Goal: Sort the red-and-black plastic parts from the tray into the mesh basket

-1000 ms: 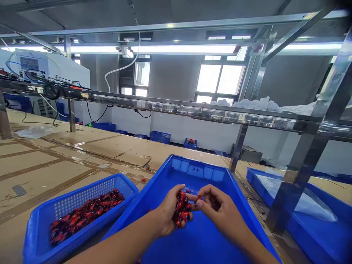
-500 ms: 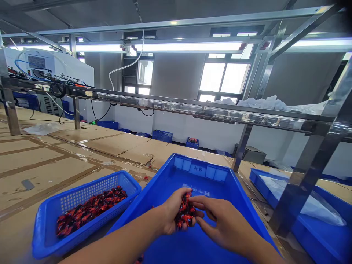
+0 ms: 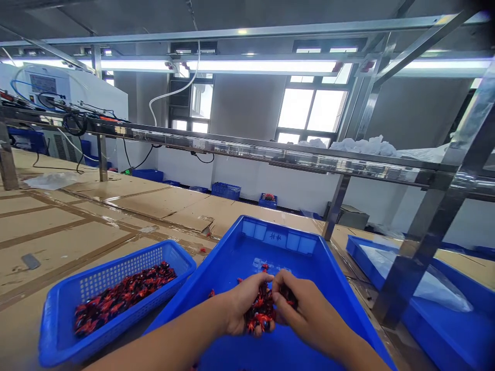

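My left hand (image 3: 242, 304) is cupped, palm up, around a heap of small, shiny red-and-black plastic pieces (image 3: 261, 313). Curled in against that heap, my right hand (image 3: 311, 306) has its thumb and fingers closed on a few of the same dark pieces. Both hands are over a large blue tray (image 3: 336, 268), where a few loose red pieces (image 3: 265, 267) lie beyond and beside the left hand. To the left stands a blue perforated basket (image 3: 58, 330), partly filled with a pile of similar pieces (image 3: 127, 293). Their exact kind is too small to make out.
The table (image 3: 116, 232) is covered in taped cardboard. A metal post (image 3: 421, 242) rises to the right, near another blue tray (image 3: 433, 330) holding a clear plastic bag (image 3: 425, 283). A metal shelf rail (image 3: 232, 147) crosses ahead, and a small grey plate (image 3: 31, 261) lies at left.
My right hand has moved in closer to the left and its fingers have curled around some pieces. Loose red pieces now show in the tray beyond the left hand.
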A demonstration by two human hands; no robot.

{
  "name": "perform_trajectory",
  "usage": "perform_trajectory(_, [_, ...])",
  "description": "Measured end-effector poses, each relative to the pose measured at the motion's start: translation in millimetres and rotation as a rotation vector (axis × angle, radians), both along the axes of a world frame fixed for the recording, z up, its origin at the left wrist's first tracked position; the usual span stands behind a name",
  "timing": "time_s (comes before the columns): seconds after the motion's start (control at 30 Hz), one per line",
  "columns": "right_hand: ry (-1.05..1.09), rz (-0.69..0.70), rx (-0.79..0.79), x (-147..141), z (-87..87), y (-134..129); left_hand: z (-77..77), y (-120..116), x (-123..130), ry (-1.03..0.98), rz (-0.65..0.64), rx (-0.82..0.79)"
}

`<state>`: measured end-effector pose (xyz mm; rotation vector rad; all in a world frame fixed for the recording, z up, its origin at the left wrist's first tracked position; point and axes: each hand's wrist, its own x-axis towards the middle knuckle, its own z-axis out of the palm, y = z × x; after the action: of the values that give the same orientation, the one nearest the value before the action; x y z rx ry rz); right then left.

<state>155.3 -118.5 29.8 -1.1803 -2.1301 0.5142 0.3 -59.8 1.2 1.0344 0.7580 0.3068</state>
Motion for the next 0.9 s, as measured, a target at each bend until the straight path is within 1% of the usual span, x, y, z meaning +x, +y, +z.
perform_trajectory(0.07, [0.355, -0.035, -0.220, 0.5, 0.5, 6.1, 2.6, -0.4, -1.7, 0.000, 0.014, -0.123])
perform_trajectory(0.1, [0.534, -0.044, -0.338, 1.7, 1.2, 9.2, 3.7, -0.6, -2.6, -0.007, 0.023, -0.157])
perform_trajectory(0.17, [0.824, -0.050, -0.533, 5.8, 3.7, 14.1, 5.3, -0.8, -3.9, -0.022, 0.047, -0.151])
perform_trajectory(0.2, [0.914, -0.053, -0.592, 8.2, 5.0, 15.7, 5.6, -0.9, -4.2, -0.024, 0.061, -0.144])
perform_trajectory(0.23, [0.953, -0.055, -0.633, 10.5, 6.0, 16.9, 5.5, -0.8, -4.3, -0.025, 0.075, -0.137])
perform_trajectory(0.27, [0.943, -0.060, -0.664, 12.5, 6.3, 18.0, 5.1, -0.6, -4.1, -0.022, 0.088, -0.131])
perform_trajectory(0.33, [0.794, -0.092, -0.682, 14.5, 4.3, 19.8, 3.4, -0.2, -3.0, -0.018, 0.109, -0.116])
perform_trajectory(0.37, [0.671, -0.124, -0.629, 14.4, 2.1, 20.7, 2.3, 0.0, -2.1, -0.014, 0.117, -0.104])
perform_trajectory(0.4, [0.534, -0.167, -0.528, 13.5, -0.5, 21.4, 1.1, -0.1, -1.1, -0.007, 0.125, -0.084])
perform_trajectory(0.47, [0.268, -0.229, -0.262, 10.1, -5.7, 21.8, -1.1, -1.1, 1.4, 0.017, 0.147, -0.011])
perform_trajectory(0.5, [0.157, -0.232, -0.147, 7.9, -7.6, 21.3, -1.8, -2.0, 2.8, 0.031, 0.166, 0.038])
perform_trajectory(0.53, [0.071, -0.217, -0.068, 5.5, -8.8, 20.2, -2.3, -3.2, 4.1, 0.045, 0.188, 0.084])
perform_trajectory(0.57, [0.011, -0.192, -0.026, 3.1, -9.3, 18.8, -2.6, -4.4, 5.3, 0.057, 0.210, 0.126])
perform_trajectory(0.63, [-0.045, -0.151, 0.015, -1.1, -8.5, 15.6, -2.8, -6.6, 7.4, 0.088, 0.253, 0.212])
perform_trajectory(0.73, [-0.056, -0.157, 0.092, -5.2, -5.6, 11.5, -3.1, -8.8, 8.8, 0.122, 0.272, 0.396])
perform_trajectory(0.8, [-0.038, -0.182, 0.157, -6.1, -4.1, 9.5, -2.7, -10.3, 8.0, 0.100, 0.268, 0.541])
perform_trajectory(0.9, [-0.009, -0.180, 0.270, -6.0, -3.3, 6.4, 1.5, -14.3, 3.1, 0.018, 0.269, 0.743])
